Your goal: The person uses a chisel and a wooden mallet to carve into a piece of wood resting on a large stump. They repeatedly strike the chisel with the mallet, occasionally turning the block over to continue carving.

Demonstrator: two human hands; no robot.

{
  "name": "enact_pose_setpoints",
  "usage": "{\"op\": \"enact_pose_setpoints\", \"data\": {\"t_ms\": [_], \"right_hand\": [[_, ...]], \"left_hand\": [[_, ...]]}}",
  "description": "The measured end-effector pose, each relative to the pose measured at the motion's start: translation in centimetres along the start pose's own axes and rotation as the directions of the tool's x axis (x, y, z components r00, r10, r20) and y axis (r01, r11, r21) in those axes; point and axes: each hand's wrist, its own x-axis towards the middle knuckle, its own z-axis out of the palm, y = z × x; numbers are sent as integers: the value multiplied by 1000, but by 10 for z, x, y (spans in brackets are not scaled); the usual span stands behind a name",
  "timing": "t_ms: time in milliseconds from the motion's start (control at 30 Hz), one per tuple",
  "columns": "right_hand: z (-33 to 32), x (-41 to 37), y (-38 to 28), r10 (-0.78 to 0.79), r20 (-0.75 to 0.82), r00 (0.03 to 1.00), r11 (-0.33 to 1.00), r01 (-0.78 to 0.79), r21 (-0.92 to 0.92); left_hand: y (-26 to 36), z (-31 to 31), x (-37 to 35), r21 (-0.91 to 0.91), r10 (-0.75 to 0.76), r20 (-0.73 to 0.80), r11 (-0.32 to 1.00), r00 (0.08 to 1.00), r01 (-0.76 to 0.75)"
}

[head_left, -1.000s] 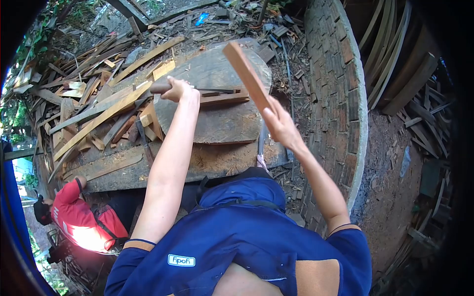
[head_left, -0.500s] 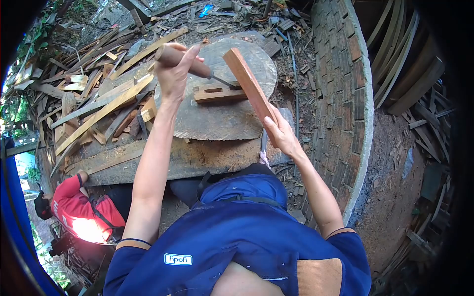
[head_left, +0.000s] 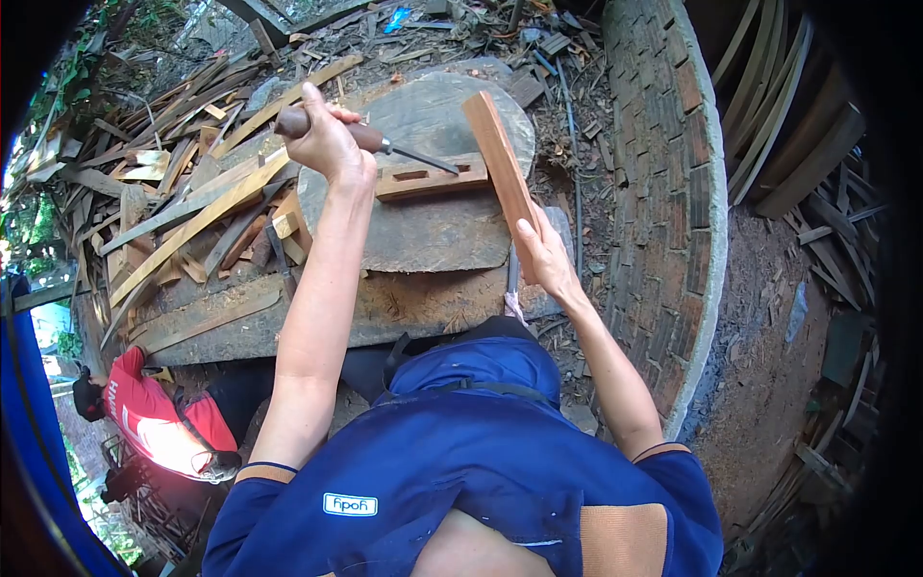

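My left hand [head_left: 332, 144] is closed around the brown wooden handle of a chisel [head_left: 420, 156], its thumb raised. The chisel's metal blade slants down to the right, and its tip meets a small wooden block [head_left: 433, 181] at the right-hand slot. Another slot shows in the block, further left. That block lies on a large round slab of wood [head_left: 423, 231]. In my right hand [head_left: 546, 258] is the lower end of a long reddish wooden bar [head_left: 502, 159], tilted up to the left, whose upper part overlaps the block's right end.
Wood scraps [head_left: 183, 226] are piled at the left. A curved brick wall [head_left: 663, 192] runs down the right side, with curved wood strips [head_left: 769, 106] beyond it. At the lower left a person in a red shirt [head_left: 159, 409] sits near the long plank [head_left: 226, 322].
My left hand has turned, its thumb now raised, and the chisel handle has shifted slightly left and down. The bar's top has moved right. The person in red has shifted a little.
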Motion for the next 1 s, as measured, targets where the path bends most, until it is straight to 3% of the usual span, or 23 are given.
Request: {"op": "enact_pose_setpoints", "data": {"t_ms": [67,233,300,333,367,400,433,467,533,567,700,733,767,800,833,900,933,1000], "right_hand": [[-1,-2,9,-21,-17,1000,1000,20,-10],[-1,-6,9,-32,-46,998,998,30,-53],[0,-4,10,2,-36,999,999,-4,-47],[2,-1,16,-52,-50,997,998,49,-50],[2,0,20,-106,-64,992,993,102,-55],[2,-1,15,-107,-64,992,993,103,-55],[1,-4,8,-49,-46,998,998,47,-38],[1,-5,4,8,-27,1000,1000,-8,-21],[1,-3,9,-7,-26,1000,999,6,-40],[1,-1,11,-23,-29,999,998,21,-58],[-10,3,-3,-42,-24,999,988,37,-150],[-12,6,-2,-112,-62,992,981,100,-165],[-13,5,0,-177,-94,980,971,158,-180],[-17,1,-19,-20,-62,998,993,13,-121],[-19,-1,-29,-29,-74,997,995,22,-97],[-19,-2,-43,25,-82,996,1000,-26,-7],[-20,3,-35,-113,-109,988,990,103,-99],[-24,1,-41,-83,-120,989,995,76,-64]], "left_hand": [[-1,-2,1,28,55,-72,998,996,-54],[6,-12,-9,46,13,5,999,1000,-13],[6,-17,-15,67,-16,129,998,992,8],[9,-19,-18,68,-15,129,998,992,7],[12,-22,-20,189,4,266,980,964,-57],[18,-21,-24,297,5,399,945,917,-134],[24,-21,-27,293,11,533,936,846,-197],[30,-19,-32,292,13,531,936,847,-197],[44,-8,-45,383,7,752,808,659,-446],[26,-12,-35,283,187,830,670,525,-686],[15,6,-57,150,305,748,787,589,-599],[14,11,-61,144,305,749,791,588,-594],[13,15,-64,80,270,740,873,615,-481],[12,17,-65,15,234,731,933,641,-359],[7,15,-62,22,251,771,908,586,-419],[4,11,-60,35,260,777,891,573,-452],[4,11,-59,48,257,791,878,555,-475],[4,8,-61,55,230,787,897,572,-438]]}}
